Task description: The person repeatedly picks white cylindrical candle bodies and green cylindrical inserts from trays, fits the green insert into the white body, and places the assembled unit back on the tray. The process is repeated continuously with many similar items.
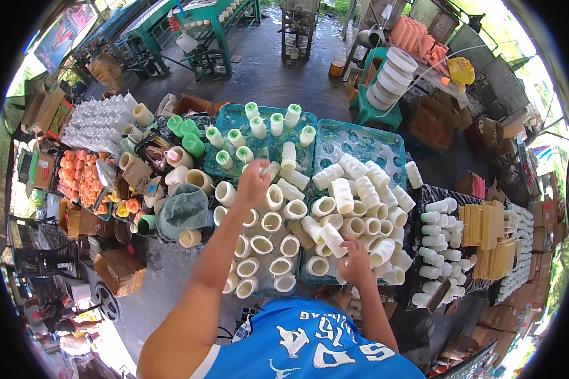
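My left hand (253, 184) reaches out over the left teal tray (231, 117), fingers closed on a small thin tool (263, 168) that is too small to make out. It hovers by cream cylinders (274, 197) lying on their sides with open mouths showing. My right hand (356, 260) rests at the near edge of the right teal tray (367, 138), fingers around one white cylinder (332, 239) in a heap of them. Several white cylinders with green tops (258, 126) stand upright at the far side of the left tray.
Left of the trays lie green cups (193, 144), a grey-green cap (183, 208), orange pieces (79, 180) and white cups (98, 126). At right stand small white bottles (439, 243) and yellow blocks (480, 224). Beyond, a stack of white rings (391, 79) sits on a green stool, with green benches behind.
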The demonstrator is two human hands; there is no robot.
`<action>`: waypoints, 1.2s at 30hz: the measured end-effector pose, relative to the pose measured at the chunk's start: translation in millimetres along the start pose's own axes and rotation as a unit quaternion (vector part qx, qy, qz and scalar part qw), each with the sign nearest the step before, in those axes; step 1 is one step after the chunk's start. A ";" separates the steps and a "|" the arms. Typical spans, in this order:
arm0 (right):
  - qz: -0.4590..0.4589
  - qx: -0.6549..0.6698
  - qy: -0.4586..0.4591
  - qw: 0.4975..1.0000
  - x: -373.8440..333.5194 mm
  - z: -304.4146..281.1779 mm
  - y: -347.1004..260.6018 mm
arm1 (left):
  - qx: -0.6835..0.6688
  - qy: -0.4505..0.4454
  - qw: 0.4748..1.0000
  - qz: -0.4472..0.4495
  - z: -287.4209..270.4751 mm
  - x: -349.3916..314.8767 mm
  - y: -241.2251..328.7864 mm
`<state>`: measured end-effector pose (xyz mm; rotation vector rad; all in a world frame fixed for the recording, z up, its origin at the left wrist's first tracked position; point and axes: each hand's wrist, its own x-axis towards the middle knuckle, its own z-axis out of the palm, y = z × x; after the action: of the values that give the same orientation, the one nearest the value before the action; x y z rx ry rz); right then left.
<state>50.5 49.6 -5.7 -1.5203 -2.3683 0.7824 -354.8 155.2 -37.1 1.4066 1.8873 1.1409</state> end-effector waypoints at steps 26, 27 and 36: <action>0.104 0.084 0.160 0.978 -56.1 -14.2 -15.6 | -0.132 0.146 0.973 0.123 41.9 83.6 67.8; 0.095 0.099 0.161 0.977 -51.0 -16.8 -14.9 | -0.191 0.143 0.963 0.124 33.3 63.4 91.2; 0.044 0.509 0.054 0.858 12.1 -81.7 -95.5 | -0.458 0.039 0.879 0.128 26.2 -104.6 215.7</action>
<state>8.2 55.3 113.1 -1.1114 -1.3403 1.5641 -190.9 87.7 126.5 1.0452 0.9249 1.8928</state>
